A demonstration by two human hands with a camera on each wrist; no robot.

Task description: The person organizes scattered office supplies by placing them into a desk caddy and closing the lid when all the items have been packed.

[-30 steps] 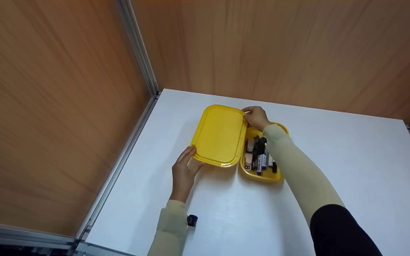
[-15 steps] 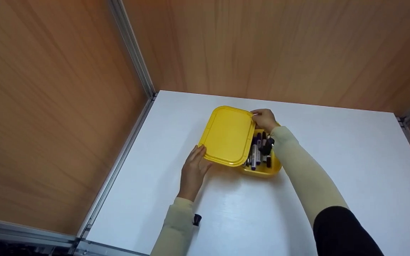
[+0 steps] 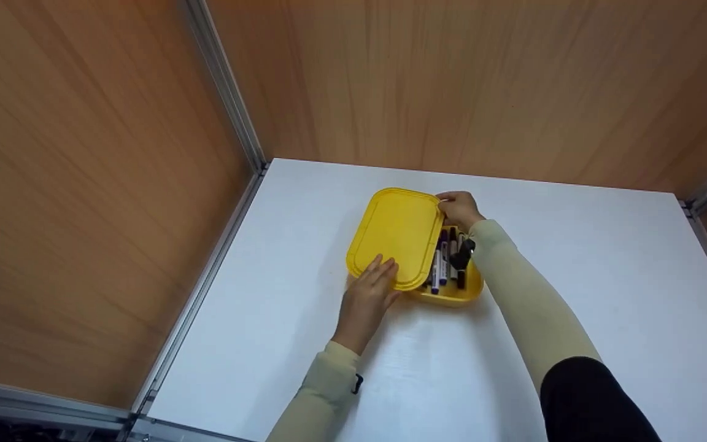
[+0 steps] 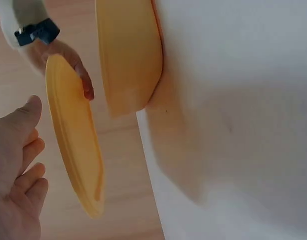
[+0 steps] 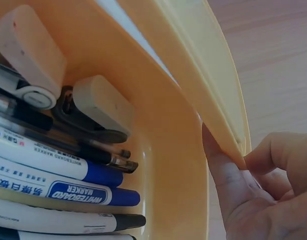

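Observation:
A yellow lid (image 3: 396, 236) lies tilted over the left part of a yellow box (image 3: 461, 293), seen edge-on in the left wrist view as the lid (image 4: 76, 145) beside the box (image 4: 128, 55). My right hand (image 3: 452, 205) pinches the lid's far right corner; thumb and fingers (image 5: 226, 187) grip the lid's rim (image 5: 208, 75). My left hand (image 3: 383, 270) rests straight fingers on the lid's near corner; the left hand (image 4: 18, 175) looks relaxed. The box holds several markers (image 3: 445, 258), also markers (image 5: 58, 190), and two white cased items (image 5: 101, 107).
The box stands on a white table (image 3: 574, 258). Wooden walls (image 3: 83, 184) with aluminium corner posts (image 3: 224, 80) close it in at the left and back. A small black device (image 3: 358, 383) sits on my left wrist.
The lid has slid to the right and now covers more of the box. My left hand has moved from the lid's near left edge onto its top.

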